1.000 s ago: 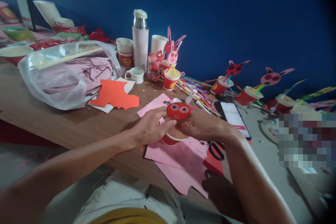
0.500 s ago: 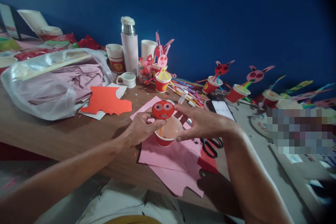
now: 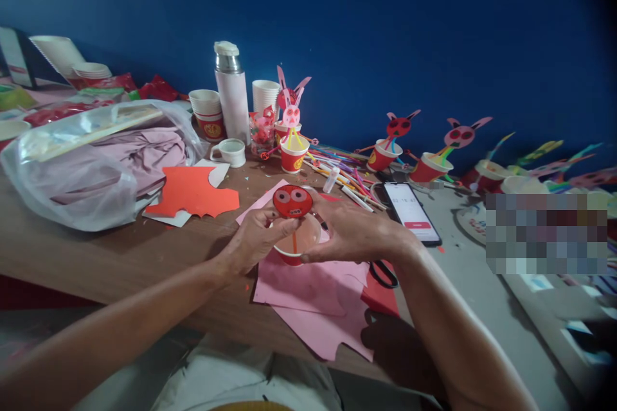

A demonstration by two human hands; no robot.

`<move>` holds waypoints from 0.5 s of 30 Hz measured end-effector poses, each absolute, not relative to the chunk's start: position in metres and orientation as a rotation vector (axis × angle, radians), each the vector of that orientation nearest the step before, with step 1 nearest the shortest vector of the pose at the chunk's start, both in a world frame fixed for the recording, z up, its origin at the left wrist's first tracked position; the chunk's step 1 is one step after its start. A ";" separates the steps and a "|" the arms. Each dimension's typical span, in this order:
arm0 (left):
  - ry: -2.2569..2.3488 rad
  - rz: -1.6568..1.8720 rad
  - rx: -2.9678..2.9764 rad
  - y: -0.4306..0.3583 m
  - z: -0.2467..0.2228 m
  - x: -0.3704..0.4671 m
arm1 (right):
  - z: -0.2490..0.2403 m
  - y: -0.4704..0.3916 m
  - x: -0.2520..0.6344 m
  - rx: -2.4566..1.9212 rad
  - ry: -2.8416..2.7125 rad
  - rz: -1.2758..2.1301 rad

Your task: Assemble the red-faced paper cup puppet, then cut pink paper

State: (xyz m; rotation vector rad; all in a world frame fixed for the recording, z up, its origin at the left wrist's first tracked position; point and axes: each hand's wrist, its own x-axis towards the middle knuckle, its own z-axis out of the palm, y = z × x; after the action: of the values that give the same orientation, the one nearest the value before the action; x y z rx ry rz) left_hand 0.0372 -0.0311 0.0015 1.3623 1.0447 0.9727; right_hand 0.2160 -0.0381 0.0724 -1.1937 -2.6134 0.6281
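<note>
A round red paper face (image 3: 292, 201) with big eyes and drawn teeth is pinched between the thumb and fingers of my left hand (image 3: 258, 231). Just below it a red and white paper cup (image 3: 292, 259) stands on pink paper (image 3: 301, 292), an orange strip showing inside. My right hand (image 3: 344, 228) wraps the right side of the cup, its thumb at the near rim and its other fingers partly hidden behind. Black-handled scissors (image 3: 384, 275) lie under my right wrist, partly covered.
Orange paper (image 3: 193, 191) lies at the left beside a plastic bag (image 3: 110, 173). Behind stand a mug (image 3: 231, 153), a white flask (image 3: 232, 99) and a finished cup figure (image 3: 294, 157). Colourful pipe cleaners (image 3: 347, 170) and a phone (image 3: 409, 212) lie to the right.
My right hand has moved left and closed around the cup's side. The red face stays in my left hand. The whole view has shifted slightly.
</note>
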 end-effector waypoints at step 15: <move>0.909 0.965 1.125 -0.027 0.000 0.024 | 0.066 -0.029 0.223 -1.201 -2.509 0.759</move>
State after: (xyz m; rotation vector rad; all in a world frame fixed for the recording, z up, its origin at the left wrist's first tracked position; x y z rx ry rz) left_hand 0.0236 -0.0270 0.0000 1.1254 0.9087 0.9652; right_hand 0.2226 -0.0286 0.0656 -1.2013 -2.5091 0.7586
